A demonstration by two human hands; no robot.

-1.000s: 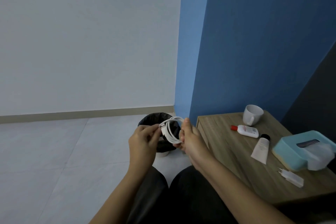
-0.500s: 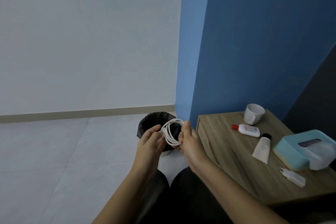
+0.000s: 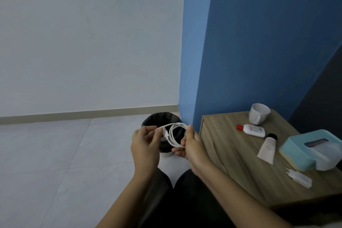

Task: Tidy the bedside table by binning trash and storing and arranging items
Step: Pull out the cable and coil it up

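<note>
By the white and blue walls, we hold a coiled white cable in front of the bin: our right hand grips the loops, our left hand pinches the free end. The bedside table beside us bears mug, bottle, tube, tissue box, charger.

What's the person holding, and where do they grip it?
A coiled white cable. The right hand pinches the coil's right side; the left hand pinches the loose end near its plug.
</note>
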